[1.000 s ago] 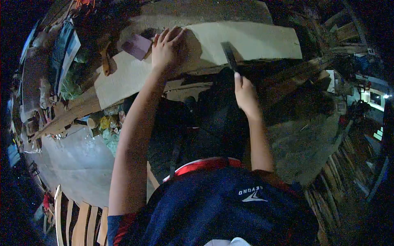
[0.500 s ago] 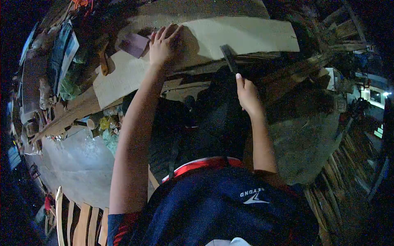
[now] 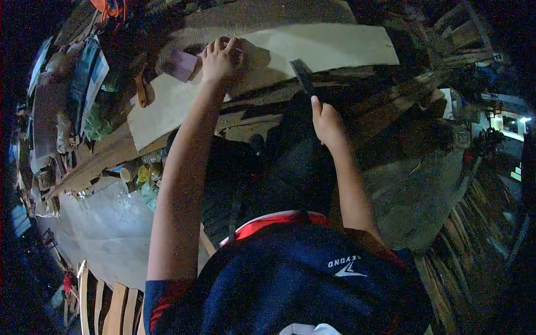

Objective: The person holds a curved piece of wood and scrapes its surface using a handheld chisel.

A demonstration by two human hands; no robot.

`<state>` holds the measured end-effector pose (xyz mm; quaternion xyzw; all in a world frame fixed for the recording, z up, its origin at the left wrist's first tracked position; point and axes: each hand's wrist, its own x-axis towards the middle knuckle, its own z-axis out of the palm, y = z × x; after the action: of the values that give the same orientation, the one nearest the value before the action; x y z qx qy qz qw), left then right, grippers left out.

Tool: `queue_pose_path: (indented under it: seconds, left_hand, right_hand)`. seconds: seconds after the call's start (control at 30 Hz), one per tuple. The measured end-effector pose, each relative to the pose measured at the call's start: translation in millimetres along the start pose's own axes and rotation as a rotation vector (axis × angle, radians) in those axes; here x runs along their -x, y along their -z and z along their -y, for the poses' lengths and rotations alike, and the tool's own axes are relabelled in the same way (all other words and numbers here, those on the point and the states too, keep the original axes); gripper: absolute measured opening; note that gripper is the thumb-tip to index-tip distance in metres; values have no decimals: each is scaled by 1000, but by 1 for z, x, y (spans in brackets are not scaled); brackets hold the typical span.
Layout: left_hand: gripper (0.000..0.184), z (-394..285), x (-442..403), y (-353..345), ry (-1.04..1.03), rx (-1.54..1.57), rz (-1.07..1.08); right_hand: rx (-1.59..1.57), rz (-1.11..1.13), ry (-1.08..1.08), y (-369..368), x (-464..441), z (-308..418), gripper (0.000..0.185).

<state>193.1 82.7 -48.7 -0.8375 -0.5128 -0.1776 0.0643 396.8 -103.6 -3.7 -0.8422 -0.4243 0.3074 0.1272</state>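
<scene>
A long pale board (image 3: 324, 47) with a slightly curved edge lies across the work surface in front of me. My left hand (image 3: 219, 62) rests on its left-centre part, fingers apart and a little bent, with a dark shadow beside them. Just left of that hand is a small purplish flat sheet (image 3: 181, 65), perhaps sandpaper. My right hand (image 3: 328, 124) is closed around the lower end of a dark flat bar-shaped tool (image 3: 302, 73). The tool's far end reaches the board's near edge; whether it touches cannot be told.
A wooden-handled brush (image 3: 141, 94) lies at the board's left. Green netting or plastic (image 3: 96, 124) and assorted clutter fill the left side. Below the work surface stands a cup-like container (image 3: 127, 173). Wooden slats (image 3: 114, 307) are at lower left, stacked strips (image 3: 460, 262) at right.
My right hand and the dark tool have shifted slightly up and left. My left hand stays at nearly the same spot on the board, its fingers a little more bent.
</scene>
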Motion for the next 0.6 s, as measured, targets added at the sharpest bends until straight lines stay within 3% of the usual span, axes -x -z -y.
queue_pose_path:
  seconds: [0.07,0.1,0.2,0.3,0.5,0.6]
  left_hand:
    - [55,30,-13,-78,-220,-610,-283]
    - [57,-16,-15,-15,62,-66,-30]
    - [56,-18,-12,-16,59,-68,-122]
    - [51,-4,-11,-26,-33,-232,-43]
    - [51,-11,-5,-17,10,-113,96]
    - [51,-12,-4,-16,-14,-138,21]
  right_hand:
    - [20,6,12,-2,0,1,54]
    - [37,-112,133,-9,-1,-3,55]
    - [43,-118,91,-7,6,1,55]
    - [-67,-15,-6,-4,10,0,54]
    - [48,-85,95,-12,14,-18,53]
    - [68,-77,58,-11,7,-12,54]
